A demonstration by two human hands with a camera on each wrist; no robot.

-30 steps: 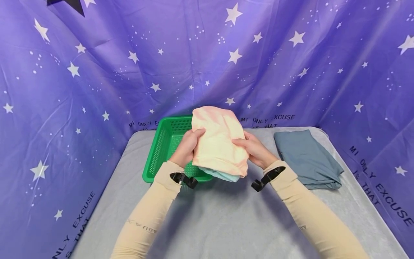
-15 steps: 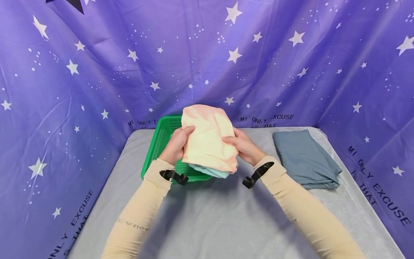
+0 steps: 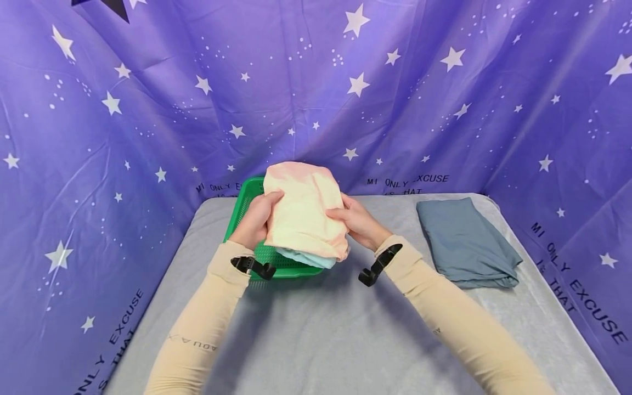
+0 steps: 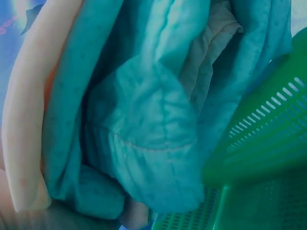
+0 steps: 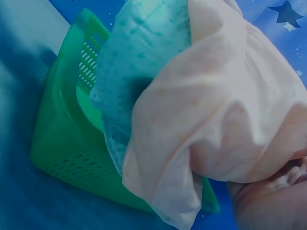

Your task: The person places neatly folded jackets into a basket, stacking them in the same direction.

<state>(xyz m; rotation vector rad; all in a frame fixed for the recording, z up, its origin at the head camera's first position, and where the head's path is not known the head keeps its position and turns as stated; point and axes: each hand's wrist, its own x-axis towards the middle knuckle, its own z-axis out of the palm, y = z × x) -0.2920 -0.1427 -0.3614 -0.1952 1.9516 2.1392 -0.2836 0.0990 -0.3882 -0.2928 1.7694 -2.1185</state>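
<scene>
Both hands hold a folded bundle of cloth over the green basket point(image 3: 291, 272) in the head view. Its outer layer is pale pink cloth point(image 3: 303, 214), and light teal cloth point(image 3: 307, 258) shows below the lower edge. My left hand point(image 3: 254, 219) grips the left side, thumb on top. On the right side my right hand point(image 3: 362, 222) grips it likewise, with the other fingers hidden beneath. Folds of the teal cloth point(image 4: 144, 129) fill the left wrist view beside the basket wall. In the right wrist view the pink cloth point(image 5: 211, 105) wraps partly around the teal.
A folded grey-blue cloth point(image 3: 469, 241) lies at the right of the grey-covered table point(image 3: 345, 340). Purple star-printed curtains point(image 3: 276, 82) surround the table at the back and sides. A black strap with a small camera sits on each wrist.
Both hands have moved left together with the pink and teal bundle, so it now covers more of the basket. The grey-blue cloth and the basket stay where they were.
</scene>
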